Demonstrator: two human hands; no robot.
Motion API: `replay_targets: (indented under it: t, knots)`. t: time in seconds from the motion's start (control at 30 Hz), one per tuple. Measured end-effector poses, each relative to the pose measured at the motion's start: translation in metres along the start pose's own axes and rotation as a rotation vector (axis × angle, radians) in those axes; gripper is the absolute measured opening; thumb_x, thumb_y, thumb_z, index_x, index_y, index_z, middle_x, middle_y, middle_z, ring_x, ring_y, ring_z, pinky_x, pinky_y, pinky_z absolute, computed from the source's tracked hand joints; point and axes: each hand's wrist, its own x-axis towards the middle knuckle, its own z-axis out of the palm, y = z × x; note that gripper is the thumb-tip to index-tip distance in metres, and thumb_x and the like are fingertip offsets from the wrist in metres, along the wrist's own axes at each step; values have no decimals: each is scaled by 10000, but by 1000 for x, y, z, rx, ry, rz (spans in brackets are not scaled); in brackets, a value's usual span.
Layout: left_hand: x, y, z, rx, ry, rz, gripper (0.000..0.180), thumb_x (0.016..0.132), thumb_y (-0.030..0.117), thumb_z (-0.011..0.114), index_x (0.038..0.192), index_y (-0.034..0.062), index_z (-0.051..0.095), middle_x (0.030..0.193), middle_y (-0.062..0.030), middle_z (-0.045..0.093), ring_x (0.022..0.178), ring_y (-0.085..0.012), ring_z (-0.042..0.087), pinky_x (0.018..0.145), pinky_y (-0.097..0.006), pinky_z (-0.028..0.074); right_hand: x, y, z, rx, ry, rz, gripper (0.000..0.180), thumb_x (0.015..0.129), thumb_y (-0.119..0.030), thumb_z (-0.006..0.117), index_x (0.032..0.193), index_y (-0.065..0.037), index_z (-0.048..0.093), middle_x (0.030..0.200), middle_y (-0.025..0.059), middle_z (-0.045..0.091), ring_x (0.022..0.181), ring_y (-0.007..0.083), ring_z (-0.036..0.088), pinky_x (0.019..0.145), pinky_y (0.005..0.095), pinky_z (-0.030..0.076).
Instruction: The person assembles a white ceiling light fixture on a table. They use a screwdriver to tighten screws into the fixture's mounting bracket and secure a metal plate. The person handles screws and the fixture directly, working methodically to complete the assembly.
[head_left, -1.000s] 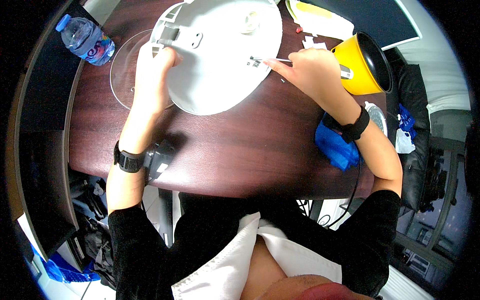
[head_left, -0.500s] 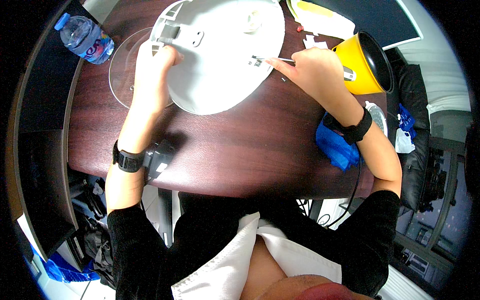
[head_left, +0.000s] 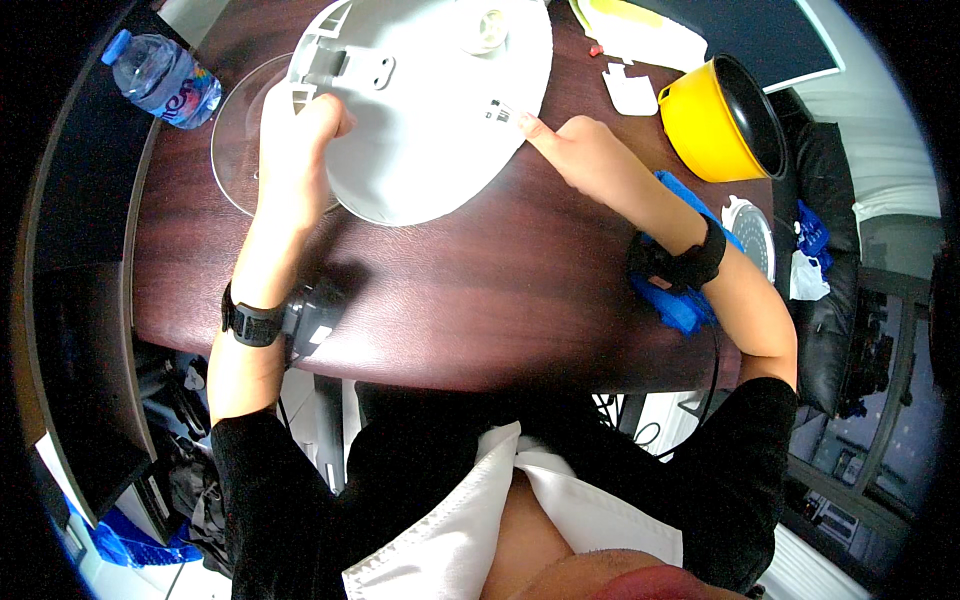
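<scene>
A large white oval plastic casing (head_left: pixel 420 150) is tipped up over the table, its hollow side with molded clips and a round socket facing me. My left hand (head_left: pixel 295 145) is closed on its left edge, thumb bent over the inner face. At the opposite rim, my right hand (head_left: pixel 580 155) has its thumb tip beside a small slotted spot. Its fingers are curled, and what they hold is mostly hidden; only a thin sliver shows by the thumb. A clear round lid (head_left: pixel 235 150) lies partly under my left hand.
A water bottle (head_left: pixel 165 82) lies at the far left. On the right are a yellow pot (head_left: pixel 705 125) with a black inside, a small white plastic piece (head_left: pixel 630 92), a blue cloth (head_left: pixel 685 312) and a perforated grey disc (head_left: pixel 752 235). A black device (head_left: pixel 318 310) sits by my left wrist.
My right hand has turned and shifted slightly left and down; the thin metal shaft in it no longer shows clearly. The casing has moved slightly left, still in my left hand.
</scene>
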Motion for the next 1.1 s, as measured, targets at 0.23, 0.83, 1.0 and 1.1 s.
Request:
replay_targets:
  t: [0.23,0.83,1.0,1.1]
  knots:
    - [2,4,7,-74,86,95,160,707,162,446,694,14,506,655,-2,484,609,-82,421,571,-225,345,-6,-1,-21,-655,430,-432,522,759,-478,495,493,-35,567,443,134,498,421,267,527,406,341,412]
    - [-1,2,9,-74,75,93,157,706,157,442,705,15,510,653,-6,503,609,-86,463,578,-230,385,-11,-3,-34,-514,292,-580,360,819,-302,469,584,-50,573,550,149,550,521,311,559,497,387,452]
    - [-1,8,10,-79,39,131,160,670,133,446,704,-6,519,630,-4,502,579,-86,449,555,-223,373,0,4,-19,-147,-17,-303,421,867,-325,406,570,-35,477,489,115,436,448,240,468,449,350,399]
    - [-5,11,13,-53,62,132,175,667,133,446,719,-15,525,632,-2,502,564,-81,432,543,-220,365,-7,-7,-23,391,-395,88,439,889,-358,366,551,-79,380,425,11,306,354,112,339,351,265,323]
